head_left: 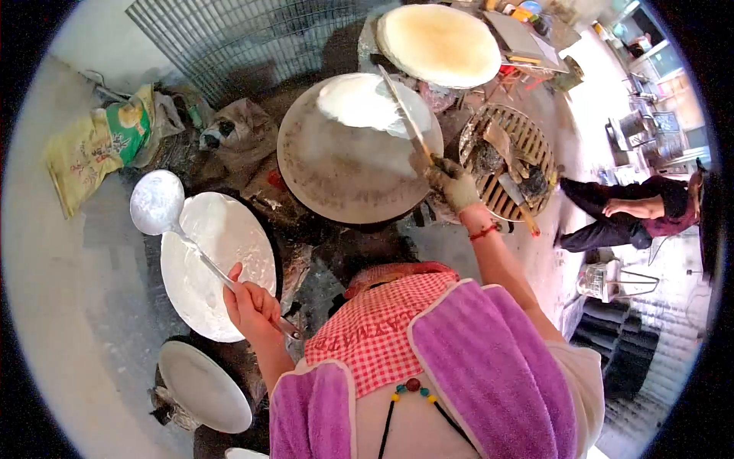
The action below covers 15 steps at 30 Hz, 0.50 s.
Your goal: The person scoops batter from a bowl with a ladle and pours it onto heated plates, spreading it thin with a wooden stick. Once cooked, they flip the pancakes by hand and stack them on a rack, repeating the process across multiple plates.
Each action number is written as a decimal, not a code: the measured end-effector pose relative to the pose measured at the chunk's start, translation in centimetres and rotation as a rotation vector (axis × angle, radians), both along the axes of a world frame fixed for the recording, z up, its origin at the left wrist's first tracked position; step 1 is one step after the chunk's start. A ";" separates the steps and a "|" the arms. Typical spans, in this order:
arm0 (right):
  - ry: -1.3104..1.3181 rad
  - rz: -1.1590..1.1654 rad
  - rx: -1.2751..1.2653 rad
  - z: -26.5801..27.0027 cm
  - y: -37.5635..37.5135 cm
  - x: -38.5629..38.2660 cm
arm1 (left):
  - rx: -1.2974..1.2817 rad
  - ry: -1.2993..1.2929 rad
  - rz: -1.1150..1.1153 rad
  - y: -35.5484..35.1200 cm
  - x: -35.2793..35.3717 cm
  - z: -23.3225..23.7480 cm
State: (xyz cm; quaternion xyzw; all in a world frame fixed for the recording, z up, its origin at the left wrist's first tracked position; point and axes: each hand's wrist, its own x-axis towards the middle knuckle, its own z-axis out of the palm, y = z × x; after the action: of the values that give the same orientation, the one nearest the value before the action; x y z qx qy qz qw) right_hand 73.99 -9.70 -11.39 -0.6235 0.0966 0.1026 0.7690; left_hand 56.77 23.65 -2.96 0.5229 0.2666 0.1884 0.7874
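My left hand (254,306) is closed around the handle of a metal ladle (157,203), whose whitish bowl hangs over the left edge of a wide basin of white batter (218,268). My right hand (455,186), in a soiled work glove, grips a long, thin spatula (403,109). Its blade lies across a patch of white batter (354,99) on a large round griddle (348,180). The batter covers part of the griddle's far side; the nearer surface is bare and grey.
A pale round flatbread (440,44) lies behind the griddle. To the right, a slatted round rack (508,126) holds a knife (520,203) and scraps. Sacks (99,145) lean at left, near a lidded pot (205,386). Another person (642,210) stands far right.
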 end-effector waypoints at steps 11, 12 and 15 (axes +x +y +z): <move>-0.080 0.279 -0.390 -1.5 -4.3 5.0 | -0.010 -0.044 0.160 -7.2 0.0 2.3; 0.117 0.244 -0.266 -3.6 -4.3 5.9 | -0.011 -0.024 0.153 -7.3 -0.3 2.1; -0.063 0.482 -0.542 -0.9 0.4 6.2 | -0.008 0.001 0.166 -8.9 -1.1 2.5</move>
State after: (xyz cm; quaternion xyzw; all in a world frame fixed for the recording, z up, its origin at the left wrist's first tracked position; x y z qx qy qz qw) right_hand 80.16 -9.33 -12.27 -0.8125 -0.0532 0.2325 0.5320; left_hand 55.69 14.72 -0.42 0.4960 0.3102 0.2515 0.7711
